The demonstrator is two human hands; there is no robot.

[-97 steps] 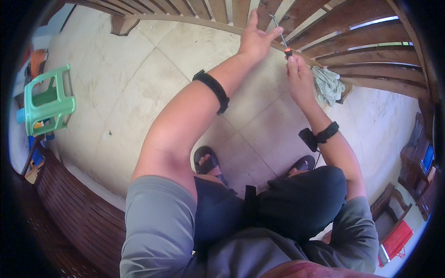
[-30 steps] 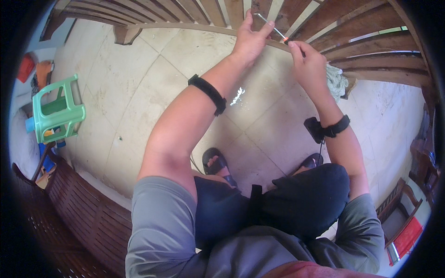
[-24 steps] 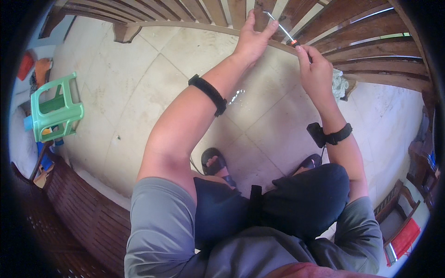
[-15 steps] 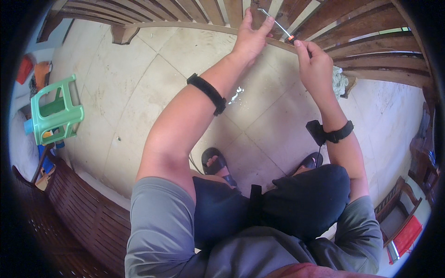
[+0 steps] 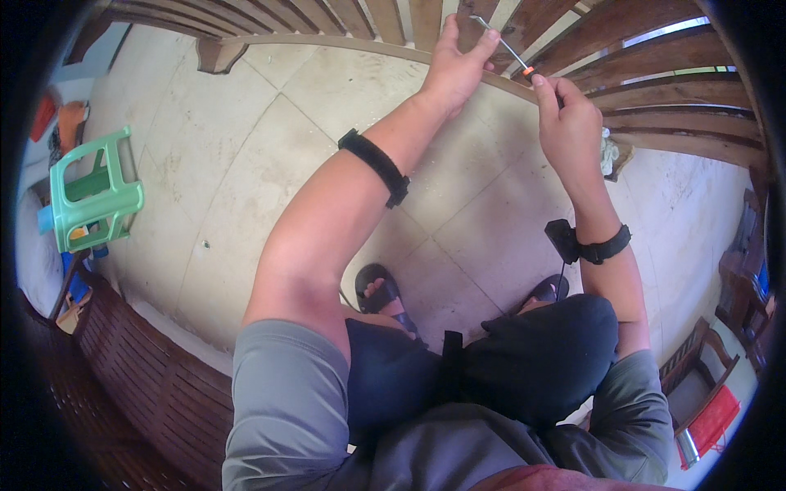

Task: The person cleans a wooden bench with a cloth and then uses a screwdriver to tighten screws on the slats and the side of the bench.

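— What is that thin tool (image 5: 509, 51)?

— A slim metal shaft with an orange collar, up against the wooden slats (image 5: 458, 20). Light and stiff, I'd judge.

— Held where?

— The right hand (image 5: 567, 123) is clamped on its handle; the left hand (image 5: 453, 67) pinches the tip, fingers together.
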